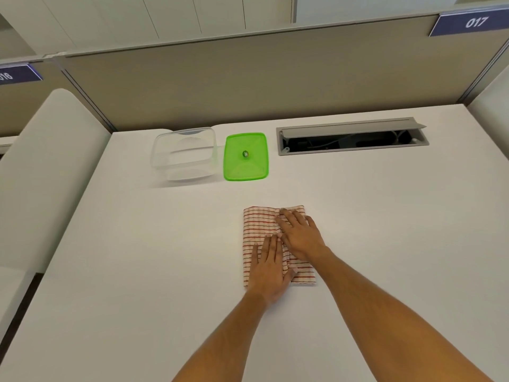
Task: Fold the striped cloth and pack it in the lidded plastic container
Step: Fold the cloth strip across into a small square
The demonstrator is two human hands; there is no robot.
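The striped cloth (pixel 259 224), white with red stripes, lies folded into a narrow upright rectangle on the white desk (pixel 137 257). My left hand (pixel 268 267) lies flat on its near part, fingers pointing away from me. My right hand (pixel 300 234) lies flat on its far right part, fingers spread toward the upper left. Both palms press on the fabric; neither grips it. The clear plastic container (pixel 184 154) stands empty and uncovered at the back left of the desk. Its green lid (pixel 246 156) lies flat on the desk right beside it.
A grey cable hatch (pixel 349 137) is open at the back right of the desk. A beige partition (pixel 261 78) runs along the far edge. A white rounded panel (pixel 46 166) borders the left side.
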